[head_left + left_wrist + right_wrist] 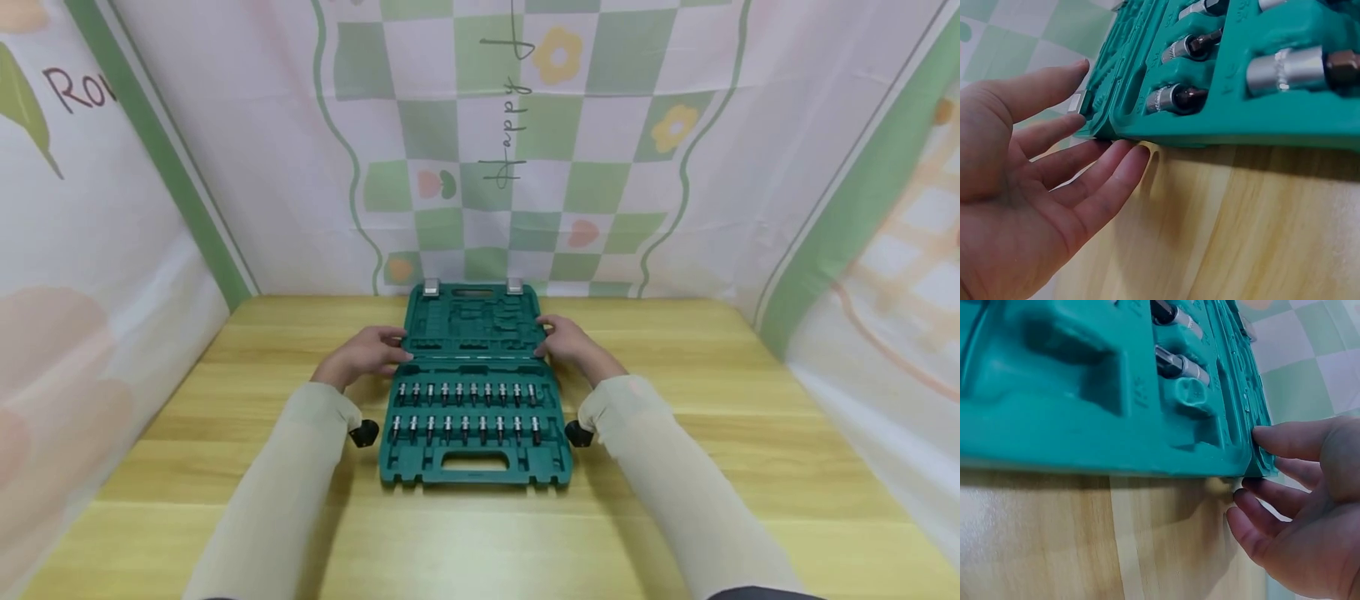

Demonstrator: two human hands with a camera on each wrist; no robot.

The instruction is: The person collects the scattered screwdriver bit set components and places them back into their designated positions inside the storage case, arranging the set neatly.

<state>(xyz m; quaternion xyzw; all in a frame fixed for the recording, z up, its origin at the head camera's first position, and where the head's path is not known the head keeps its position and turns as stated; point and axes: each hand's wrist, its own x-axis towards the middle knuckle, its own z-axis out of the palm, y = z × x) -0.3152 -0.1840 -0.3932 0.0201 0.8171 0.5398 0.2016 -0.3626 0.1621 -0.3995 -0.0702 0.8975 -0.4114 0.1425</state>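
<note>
Head view: I see a green case [476, 392] lying open in the middle of a wooden table [750, 467], lid flat toward the far wall. The near half holds 2 rows of bits [465, 408]. My left hand [365, 353] sits at the case's left edge near the hinge line, my right hand [572, 340] at the right edge opposite. Both touch the case sides. A patterned cloth backdrop [495, 150] rings the table.

Left wrist view: left hand [1035, 187] is spread, fingers [1107, 172] straight and apart. Fingertips lie against the lower edge of the case [1235, 119]; thumb reaches toward its side. No grip. Bits [1175, 99] sit in their slots.

Right wrist view: right hand [1300, 512] is likewise loose, fingers [1282, 440] extended. 1 fingertip presses the case [1085, 425] corner, the others lie just under its edge on the table [1085, 544].
</note>
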